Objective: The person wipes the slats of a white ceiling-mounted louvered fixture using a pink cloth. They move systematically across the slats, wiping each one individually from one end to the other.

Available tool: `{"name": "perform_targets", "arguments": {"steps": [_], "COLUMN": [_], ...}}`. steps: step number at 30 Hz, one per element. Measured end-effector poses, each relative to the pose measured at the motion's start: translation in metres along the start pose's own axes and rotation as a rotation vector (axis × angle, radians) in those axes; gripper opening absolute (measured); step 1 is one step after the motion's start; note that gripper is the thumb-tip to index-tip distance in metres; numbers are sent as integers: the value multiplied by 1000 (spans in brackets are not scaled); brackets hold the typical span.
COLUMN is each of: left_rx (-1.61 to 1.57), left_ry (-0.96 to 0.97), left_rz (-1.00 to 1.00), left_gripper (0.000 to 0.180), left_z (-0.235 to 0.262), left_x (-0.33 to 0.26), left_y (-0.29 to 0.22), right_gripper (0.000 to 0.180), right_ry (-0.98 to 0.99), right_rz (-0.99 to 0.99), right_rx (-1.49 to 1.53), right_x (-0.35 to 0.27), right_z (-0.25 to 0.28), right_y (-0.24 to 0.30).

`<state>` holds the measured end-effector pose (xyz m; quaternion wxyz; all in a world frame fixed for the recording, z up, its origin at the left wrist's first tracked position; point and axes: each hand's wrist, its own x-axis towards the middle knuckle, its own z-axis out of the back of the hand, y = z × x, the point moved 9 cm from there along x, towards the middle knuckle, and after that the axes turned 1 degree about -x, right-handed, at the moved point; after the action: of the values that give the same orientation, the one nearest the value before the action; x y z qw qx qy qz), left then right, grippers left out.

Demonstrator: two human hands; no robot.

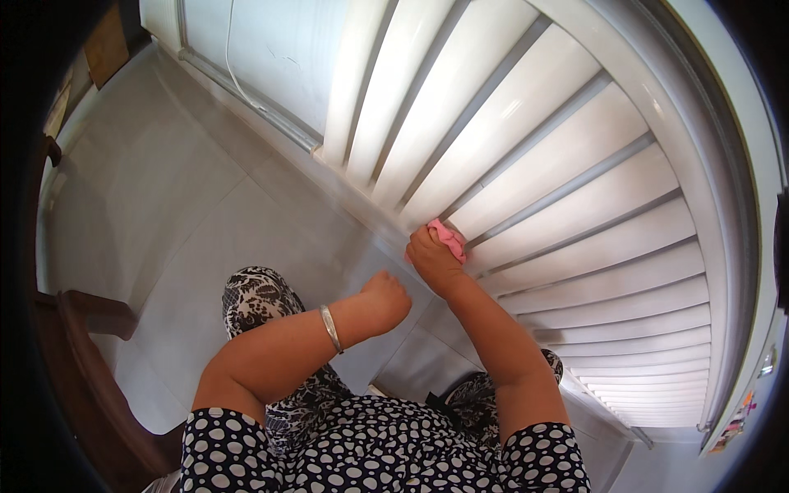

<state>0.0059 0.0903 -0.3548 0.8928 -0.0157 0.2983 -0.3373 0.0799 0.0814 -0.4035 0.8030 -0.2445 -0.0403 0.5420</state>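
My right hand (433, 256) grips a pink cloth (449, 239) and presses it against the lower end of the white slats of a radiator (526, 123). Part of the cloth is hidden under my fingers. To the left of it, my left hand (386, 301) hangs in the air over the floor, curled into a loose fist with nothing showing in it. A silver bangle (330, 329) circles my left wrist.
Grey tiles cover the floor (177, 205). Dark wooden furniture (103, 316) with a curved leg stands at the left. A thin white cable (234, 74) hangs by the pale panel at the top. Small colourful items (740, 419) are at the far right.
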Motion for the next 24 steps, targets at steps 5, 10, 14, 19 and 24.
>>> {"name": "perform_targets", "arguments": {"steps": [5,10,14,19,24], "left_rx": [9,17,47,14,-60], "left_ry": [-3,-18,43,18,23], "left_rz": [13,-8,17,17,42], "left_gripper": [28,30,31,29,20], "left_z": [-1,-12,-19,-21,-15], "left_x": [4,8,10,10,9], "left_y": [3,5,9,11,10], "right_gripper": [26,27,27,33,14], "right_ry": [-6,-290,-526,-947,-880], "right_rz": [-44,-117,-267,-422,-376], "right_rx": [128,-9,-178,-319,-252], "right_x": [-7,-31,-42,-55,-24], "right_z": [16,129,237,320,287], "right_y": [-24,-106,-193,-258,-242]}}
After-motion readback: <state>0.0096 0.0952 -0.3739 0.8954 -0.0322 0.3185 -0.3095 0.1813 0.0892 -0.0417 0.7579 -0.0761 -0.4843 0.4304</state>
